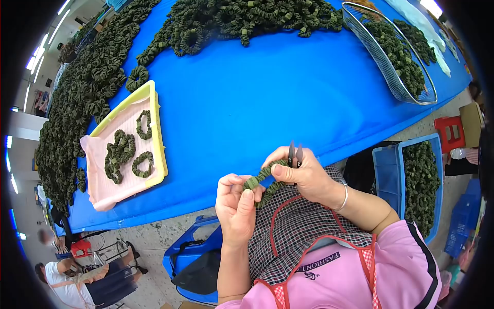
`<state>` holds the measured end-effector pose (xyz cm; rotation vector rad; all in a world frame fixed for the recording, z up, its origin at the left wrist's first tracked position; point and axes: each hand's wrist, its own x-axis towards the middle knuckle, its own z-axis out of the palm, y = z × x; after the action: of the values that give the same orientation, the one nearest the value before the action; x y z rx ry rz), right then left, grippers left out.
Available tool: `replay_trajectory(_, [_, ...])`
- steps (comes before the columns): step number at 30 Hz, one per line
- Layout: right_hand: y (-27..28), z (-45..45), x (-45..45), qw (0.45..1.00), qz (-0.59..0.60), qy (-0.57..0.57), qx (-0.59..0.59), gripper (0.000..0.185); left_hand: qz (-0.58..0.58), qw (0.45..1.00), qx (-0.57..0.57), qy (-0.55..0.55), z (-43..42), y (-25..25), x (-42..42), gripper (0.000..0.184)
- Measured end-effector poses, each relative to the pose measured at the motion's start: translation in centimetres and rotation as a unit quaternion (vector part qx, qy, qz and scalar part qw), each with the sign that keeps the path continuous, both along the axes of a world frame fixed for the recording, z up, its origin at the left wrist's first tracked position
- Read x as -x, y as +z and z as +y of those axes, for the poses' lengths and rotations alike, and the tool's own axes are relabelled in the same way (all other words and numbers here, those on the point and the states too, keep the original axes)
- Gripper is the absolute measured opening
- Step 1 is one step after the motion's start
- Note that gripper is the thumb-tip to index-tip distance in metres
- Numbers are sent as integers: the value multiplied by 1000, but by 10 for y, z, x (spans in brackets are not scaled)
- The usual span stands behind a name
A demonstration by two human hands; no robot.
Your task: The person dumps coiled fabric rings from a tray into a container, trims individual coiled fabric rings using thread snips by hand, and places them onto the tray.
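A dark green scrunchie [264, 177] is stretched between my two hands, just in front of my checked apron at the table's near edge. My left hand [237, 208] pinches its left end between thumb and fingers. With thumb and fingertips, my right hand [309, 177] grips the other end. Small dark thread snips [292, 154] are also held in the right hand, blades pointing up; their handles are hidden in the palm. To the left, a yellow tray [160, 139] lined with pink cloth holds several similar scrunchies.
Large heaps of green scrunchies [247, 18] cover the table's far side and left side. A wire basket [378, 59] of them stands at the right. Beside me is a blue crate [389, 177] with more. Another person [77, 280] sits at lower left.
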<state>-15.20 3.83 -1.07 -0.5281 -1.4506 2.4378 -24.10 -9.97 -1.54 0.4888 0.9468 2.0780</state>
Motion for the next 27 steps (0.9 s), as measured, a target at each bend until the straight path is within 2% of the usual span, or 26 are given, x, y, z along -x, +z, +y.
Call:
replay_trajectory(3, [2,2,-2,996,31,26,-85,19,172,977,121,39,-4,7,-4,22])
replay_trajectory(8, [-1,-7,-4,984,24,57,-169,19,333,928,152,71,-3,-1,-9,27])
replay_trajectory(11, [1,-7,-8,999,28,32,-8,16,189,975,107,38,-10,2,-12,27])
replay_trajectory(16, [8,-2,-16,1000,13,-18,-15,12,-56,991,97,-74,-24,5,-3,30])
replay_trajectory(17, [0,3,-15,997,48,-48,-28,11,-65,985,144,-68,-26,12,1,30])
replay_trajectory(19, [3,0,-19,999,21,-15,-26,10,-63,972,204,-93,-28,10,3,30])
replay_trajectory(22, [-2,-7,-18,1000,16,-15,-17,13,134,935,320,-66,-23,24,-4,25])
replay_trajectory(25, [-1,-9,-17,1000,-4,-1,6,15,159,922,345,-70,-22,19,-7,23])
replay_trajectory(27, [4,-9,-17,999,-26,14,16,16,103,939,313,-94,-26,14,-2,22])
